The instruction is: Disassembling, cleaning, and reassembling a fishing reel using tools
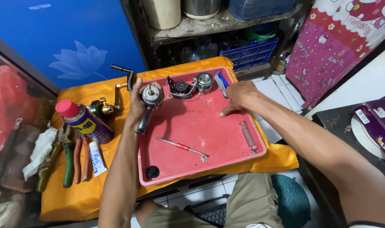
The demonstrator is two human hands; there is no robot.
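Under both hands lies a red plastic tray (192,156) on an orange cloth (87,198). At the tray's left rim, the left hand (138,103) is clenched around a fishing reel body (149,99), its stem hanging below the fist. Beyond that grip to the right sit a bail arm and rotor (180,88) and a metal spool (204,82). Further right, the right hand (239,96) grasps nothing, fingertips pressed on the tray floor. Below it lies a thin screwdriver (182,147).

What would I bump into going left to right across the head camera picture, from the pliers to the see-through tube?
Pliers → spray can → left hand holding the reel body → screwdriver → spool → right hand → clear tube.
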